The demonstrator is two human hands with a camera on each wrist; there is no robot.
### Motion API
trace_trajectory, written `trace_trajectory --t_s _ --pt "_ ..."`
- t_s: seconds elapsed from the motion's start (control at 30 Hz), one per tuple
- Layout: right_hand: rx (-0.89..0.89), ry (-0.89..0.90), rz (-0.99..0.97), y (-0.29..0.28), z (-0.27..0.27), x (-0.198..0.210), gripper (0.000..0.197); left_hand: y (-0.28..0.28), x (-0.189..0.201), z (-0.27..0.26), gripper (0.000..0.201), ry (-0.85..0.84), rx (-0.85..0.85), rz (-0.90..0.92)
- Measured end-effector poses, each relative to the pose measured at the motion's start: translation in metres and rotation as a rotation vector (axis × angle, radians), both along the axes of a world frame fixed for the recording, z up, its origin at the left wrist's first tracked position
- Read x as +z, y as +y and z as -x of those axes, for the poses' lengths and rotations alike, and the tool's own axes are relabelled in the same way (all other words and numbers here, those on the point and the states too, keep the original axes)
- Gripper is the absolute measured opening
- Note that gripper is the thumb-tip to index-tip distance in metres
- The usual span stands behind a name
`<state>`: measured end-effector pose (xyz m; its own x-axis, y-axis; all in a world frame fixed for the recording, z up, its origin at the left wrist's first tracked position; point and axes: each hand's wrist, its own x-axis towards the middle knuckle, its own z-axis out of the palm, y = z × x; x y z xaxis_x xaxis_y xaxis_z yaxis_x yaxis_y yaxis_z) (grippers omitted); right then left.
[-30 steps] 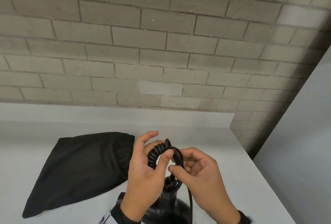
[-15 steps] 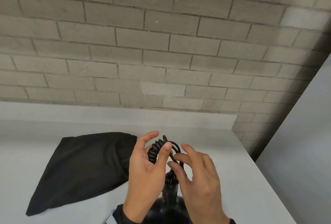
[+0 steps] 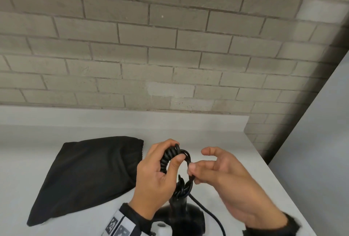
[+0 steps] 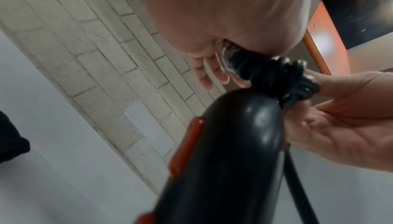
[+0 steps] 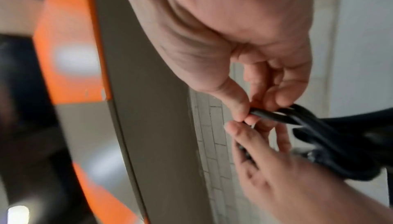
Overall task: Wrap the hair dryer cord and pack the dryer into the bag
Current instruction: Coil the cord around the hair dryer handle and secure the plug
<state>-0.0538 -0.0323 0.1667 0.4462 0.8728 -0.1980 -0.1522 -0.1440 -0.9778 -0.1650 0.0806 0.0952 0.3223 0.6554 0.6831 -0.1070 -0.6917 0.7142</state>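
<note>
The black hair dryer (image 3: 179, 215) stands at the bottom of the head view, handle up; the left wrist view shows its glossy handle (image 4: 229, 143) with red switches. My left hand (image 3: 160, 171) grips the bundled coiled cord (image 3: 168, 158) above the handle. My right hand (image 3: 217, 171) pinches a straight strand of cord (image 5: 270, 115) between thumb and forefinger, the other fingers spread. More cord (image 3: 207, 211) trails down to the right. The black drawstring bag (image 3: 85, 177) lies flat on the counter, left of my hands.
A white counter (image 3: 236, 156) runs to a raised back ledge under a grey brick wall (image 3: 170, 56). A pale panel (image 3: 321, 150) stands at the right, past the counter's edge. An orange-edged frame (image 5: 70, 51) shows in the wrist views.
My right hand has swung out to the right and opened its outer fingers while still pinching the cord strand. The left hand's fingers have curled tighter on the coil.
</note>
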Motion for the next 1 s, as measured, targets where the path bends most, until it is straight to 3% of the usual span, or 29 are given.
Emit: trace_trajectory --t_s 0.1,0.2,0.27,0.33,0.43,0.53,0.6,0.67,0.73,0.87,0.93,1.0 --pt "0.142 0.198 0.021 0.0 -0.015 0.011 0.059 0.006 0.003 0.0 0.037 -0.015 -0.06 -0.04" --pt "0.219 0.271 0.034 0.0 -0.023 0.015 0.051 0.009 0.004 -0.001 0.034 -0.036 -0.182 -0.003" --pt "0.231 0.318 0.03 0.001 -0.025 0.015 0.046 0.01 0.005 0.0 0.043 -0.032 -0.219 0.012" --pt "0.235 0.383 0.029 0.002 -0.026 0.015 0.036 0.01 0.005 0.0 0.045 -0.025 -0.195 -0.022" --pt "0.233 0.5 0.041 0.005 -0.026 0.015 0.017 0.011 0.008 0.0 0.03 -0.009 -0.145 -0.085" --pt "0.173 0.571 -0.031 0.004 -0.019 0.014 0.013 0.011 0.011 0.0 0.029 0.008 -0.117 -0.119" --pt "0.142 0.501 -0.136 0.001 -0.011 0.007 0.026 0.011 0.01 0.0 0.028 0.01 -0.101 -0.118" --pt "0.116 0.378 -0.254 -0.003 -0.001 -0.005 0.055 0.013 0.008 0.001 0.026 0.0 -0.073 -0.094" --pt "0.041 0.101 -0.324 -0.005 0.012 -0.022 0.066 0.015 0.006 0.003 0.027 -0.006 -0.051 -0.063" --pt "-0.157 -0.456 -0.293 -0.009 0.034 -0.05 0.043 0.015 0.003 0.007 0.029 -0.021 -0.065 0.027" --pt "-0.178 -0.586 -0.294 -0.01 0.037 -0.055 0.028 0.015 0.003 0.007 0.033 -0.023 -0.081 0.056" --pt "-0.157 -0.602 -0.282 -0.012 0.035 -0.055 0.019 0.014 0.002 0.007 0.037 -0.021 -0.097 0.057"
